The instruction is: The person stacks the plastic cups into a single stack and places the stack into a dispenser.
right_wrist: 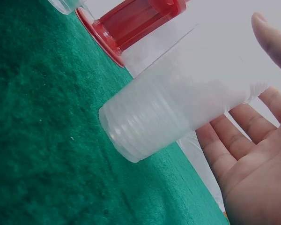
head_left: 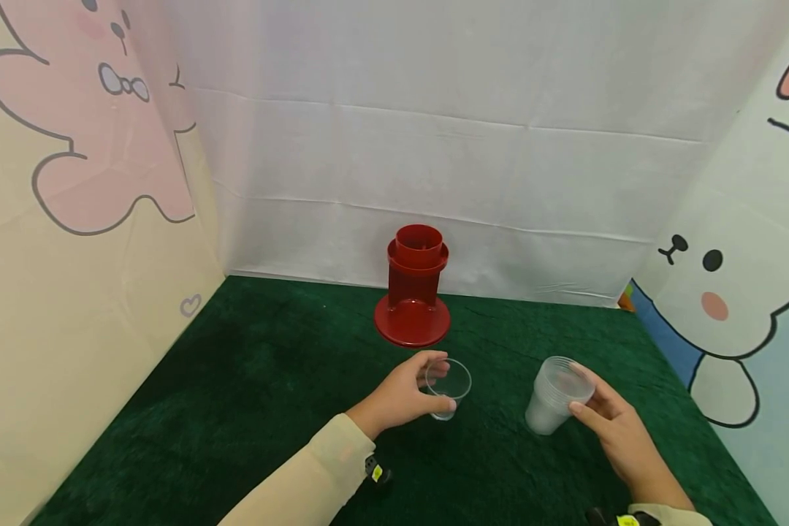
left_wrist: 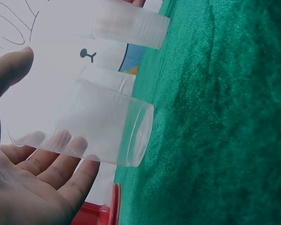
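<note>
My left hand (head_left: 408, 391) holds a single clear plastic cup (head_left: 456, 383) near its rim, thumb in front and fingers around the far side. In the left wrist view, fingertips show through the wall of this cup (left_wrist: 103, 122). To the right, my right hand (head_left: 621, 431) grips a stack of nested clear cups (head_left: 552, 402) near the top. Ridges of the nested cups (right_wrist: 145, 122) show in the right wrist view. Both the cup and the stack are upright. Whether their bases touch the green cloth I cannot tell.
A red stand (head_left: 413, 321), with a round base and an open tube on top, is at the back of the green cloth (head_left: 289, 380). A white curtain (head_left: 434, 168) hangs behind it. Printed cartoon panels (head_left: 105, 161) flank both sides.
</note>
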Available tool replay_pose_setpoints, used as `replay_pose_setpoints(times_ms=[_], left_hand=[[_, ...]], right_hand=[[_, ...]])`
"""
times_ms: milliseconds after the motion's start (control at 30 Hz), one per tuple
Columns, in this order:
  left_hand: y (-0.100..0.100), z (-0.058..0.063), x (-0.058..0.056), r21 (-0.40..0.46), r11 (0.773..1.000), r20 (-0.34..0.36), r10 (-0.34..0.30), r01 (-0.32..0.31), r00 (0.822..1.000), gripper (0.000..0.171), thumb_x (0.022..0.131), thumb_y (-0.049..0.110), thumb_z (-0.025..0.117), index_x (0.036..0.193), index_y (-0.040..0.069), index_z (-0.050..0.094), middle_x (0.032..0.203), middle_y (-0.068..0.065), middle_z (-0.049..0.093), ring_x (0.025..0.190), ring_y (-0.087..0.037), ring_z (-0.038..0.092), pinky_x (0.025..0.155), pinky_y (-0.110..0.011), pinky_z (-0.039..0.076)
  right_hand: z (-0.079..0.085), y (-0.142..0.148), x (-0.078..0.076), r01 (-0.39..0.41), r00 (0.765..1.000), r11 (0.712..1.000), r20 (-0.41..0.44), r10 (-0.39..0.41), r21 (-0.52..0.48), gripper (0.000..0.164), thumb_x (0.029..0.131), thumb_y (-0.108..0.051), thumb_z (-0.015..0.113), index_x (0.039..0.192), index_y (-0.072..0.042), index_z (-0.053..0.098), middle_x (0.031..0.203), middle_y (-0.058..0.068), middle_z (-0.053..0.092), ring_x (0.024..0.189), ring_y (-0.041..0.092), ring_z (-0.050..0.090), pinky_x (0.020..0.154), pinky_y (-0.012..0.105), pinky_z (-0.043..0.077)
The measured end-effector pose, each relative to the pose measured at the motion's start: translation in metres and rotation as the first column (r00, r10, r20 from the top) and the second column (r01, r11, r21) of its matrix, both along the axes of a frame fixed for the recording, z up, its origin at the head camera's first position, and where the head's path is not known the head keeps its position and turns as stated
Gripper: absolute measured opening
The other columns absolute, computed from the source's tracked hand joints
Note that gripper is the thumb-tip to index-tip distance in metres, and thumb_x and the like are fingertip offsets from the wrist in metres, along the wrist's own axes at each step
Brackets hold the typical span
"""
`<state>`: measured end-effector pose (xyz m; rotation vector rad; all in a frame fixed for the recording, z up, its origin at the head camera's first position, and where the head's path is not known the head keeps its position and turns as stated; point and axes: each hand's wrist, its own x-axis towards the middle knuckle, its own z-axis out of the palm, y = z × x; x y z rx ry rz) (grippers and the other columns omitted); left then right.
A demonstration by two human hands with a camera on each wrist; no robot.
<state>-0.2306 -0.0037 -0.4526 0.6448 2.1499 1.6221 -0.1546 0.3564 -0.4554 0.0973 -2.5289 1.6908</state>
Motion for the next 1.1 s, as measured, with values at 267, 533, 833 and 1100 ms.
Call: replay_pose_setpoints(times_ms=[267,533,833,1100], left_hand=[[0.001,0.004,-0.001,-0.004,1.0,-0.015,-0.018,0.018,1.0,0.075,0.088,0.03,0.084,0.152,0.024,0.045,0.144,0.006,0.057,0.134,-0.014,0.052,0.116,-0.045,0.038],[0.006,0.01,-0.003,-0.013,0.999,-0.028,-0.046,0.046,0.999,0.075,0.088,0.033,0.084,0.152,0.027,0.046,0.141,0.01,0.059,0.133,-0.011,0.052,0.115,-0.043,0.039],[0.01,0.017,-0.003,0.004,0.998,-0.048,-0.06,0.06,0.997,0.073,0.088,0.031,0.084,0.15,0.029,0.047,0.14,0.011,0.059,0.132,-0.008,0.052,0.115,-0.039,0.039],[0.012,0.02,-0.005,0.033,0.997,-0.065,-0.073,0.075,0.995,0.07,0.089,0.03,0.084,0.149,0.03,0.047,0.141,0.01,0.059,0.131,-0.007,0.053,0.115,-0.038,0.04]], right_hand=[[-0.002,0.001,0.0,0.001,1.0,1.0,-0.004,-0.001,0.003,0.058,0.109,-0.018,0.055,0.162,-0.012,0.032,0.136,-0.02,0.047,0.114,-0.007,0.054,0.085,0.015,0.049],[-0.001,0.001,0.0,-0.001,1.0,1.0,0.006,0.0,0.004,0.059,0.109,-0.018,0.054,0.163,-0.012,0.031,0.139,-0.016,0.047,0.114,-0.007,0.053,0.085,0.015,0.049],[0.001,0.001,-0.001,0.009,1.0,1.0,0.01,-0.01,0.018,0.059,0.109,-0.02,0.056,0.162,-0.011,0.032,0.143,-0.007,0.047,0.115,-0.008,0.053,0.085,0.015,0.049],[0.002,0.0,-0.001,0.005,1.0,1.0,0.01,-0.005,0.018,0.06,0.109,-0.02,0.056,0.162,-0.011,0.031,0.142,-0.007,0.048,0.115,-0.009,0.052,0.085,0.015,0.049]])
